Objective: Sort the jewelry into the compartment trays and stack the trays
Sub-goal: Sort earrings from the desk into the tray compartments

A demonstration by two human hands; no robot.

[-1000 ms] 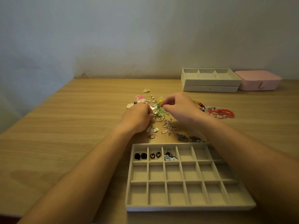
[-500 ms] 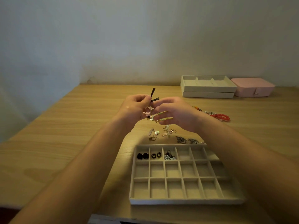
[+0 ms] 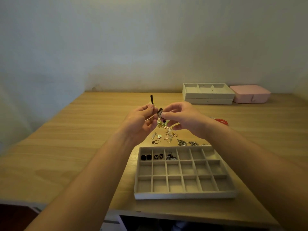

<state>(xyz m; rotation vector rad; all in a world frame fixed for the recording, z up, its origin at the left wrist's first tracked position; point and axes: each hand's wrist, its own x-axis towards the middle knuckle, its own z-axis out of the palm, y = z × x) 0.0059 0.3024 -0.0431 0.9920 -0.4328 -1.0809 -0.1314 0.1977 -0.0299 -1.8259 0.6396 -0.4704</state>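
Observation:
A grey compartment tray (image 3: 185, 195) lies near the table's front edge; its back row holds black studs (image 3: 146, 157), butterfly studs (image 3: 158, 156) and a dark tangled piece (image 3: 171, 157). Above the loose jewelry pile (image 3: 166, 136), my left hand (image 3: 141, 120) pinches a black bar earring (image 3: 151, 99) that points up. My right hand (image 3: 183, 119) pinches a second black bar earring (image 3: 160, 111) right beside it, with green and gold pieces (image 3: 162, 123) dangling under the fingers. Silver chains (image 3: 186, 142) lie just behind the tray.
Two more grey trays (image 3: 208, 97) sit stacked at the back right, next to a shut pink box (image 3: 250, 94). A red bead bracelet (image 3: 221, 121) lies to the right of my right hand. The wooden table (image 3: 75, 147) ends at the wall behind.
Both hands have risen from the pile, each lifting a black bar earring. Over the last half second the two earrings have drawn slightly apart, and the view has tilted a little.

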